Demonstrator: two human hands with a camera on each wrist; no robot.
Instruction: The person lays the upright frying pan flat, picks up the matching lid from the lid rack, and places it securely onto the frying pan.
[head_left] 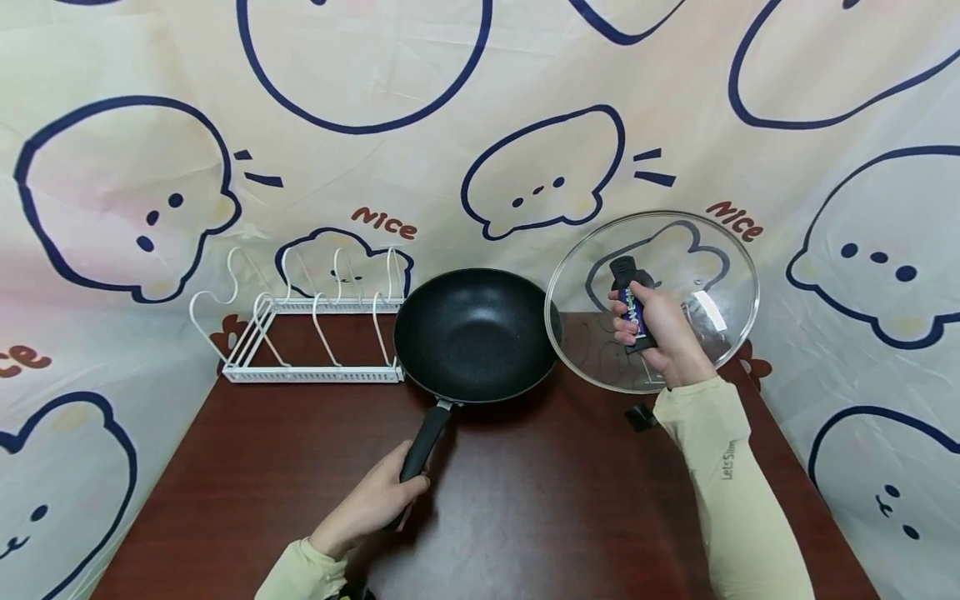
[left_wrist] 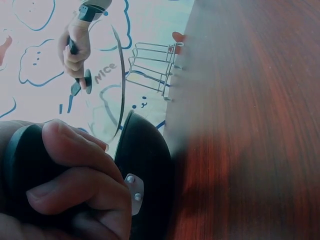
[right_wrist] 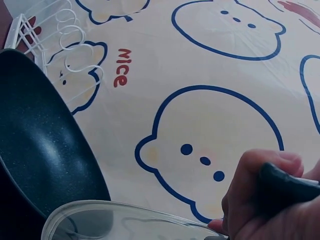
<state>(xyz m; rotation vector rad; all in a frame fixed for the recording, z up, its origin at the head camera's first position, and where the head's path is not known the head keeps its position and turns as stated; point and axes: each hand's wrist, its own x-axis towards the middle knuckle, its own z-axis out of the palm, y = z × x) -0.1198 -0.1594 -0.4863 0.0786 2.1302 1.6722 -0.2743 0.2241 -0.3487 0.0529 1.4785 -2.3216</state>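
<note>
Pale L sleeve (head_left: 302, 573) is nearest my head cam, then L hand (head_left: 375, 498), fingers curled snug round the black pan handle (head_left: 426, 442). I've got the pan (head_left: 480, 342) mid-scene, far side of the brown table (head_left: 540, 500): round, deep, black, w/ a soft shine inside. R hand (head_left: 666, 329) has fingers wrapped round the lid handle (head_left: 634, 323), black w/ blue label. Lid (head_left: 686, 258) is clear glass, thin-rimmed, tilted up at far right; can't tell if it touches the pan. White wire rack (head_left: 315, 375) sits just L of pan.
</note>
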